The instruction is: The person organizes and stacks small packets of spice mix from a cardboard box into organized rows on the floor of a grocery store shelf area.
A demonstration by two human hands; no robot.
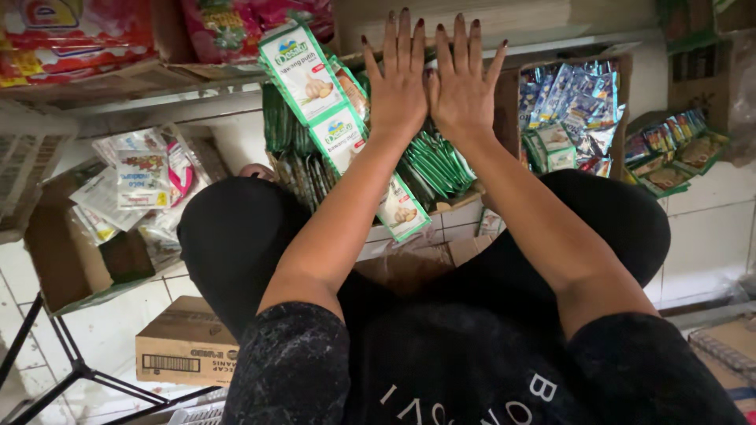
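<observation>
My left hand [398, 83] and my right hand [463, 86] are stretched out side by side, palms down and fingers spread, with dark nail polish. They hover over or rest on a cardboard box [453, 206] packed with green sachets [437, 161]. Whether they touch the sachets I cannot tell. A strip of white and green sachets [335, 118] hangs from the upper left down across the box, just left of my left forearm. Neither hand grips anything. My knees in black trousers flank the box.
A box of blue packets [571, 102] stands to the right, with a small tray of snacks [677, 153] beyond it. At left an open carton [67, 267] holds white packets. A closed brown carton [185, 346] lies on the white tiled floor. Red bags [75, 35] sit on a shelf.
</observation>
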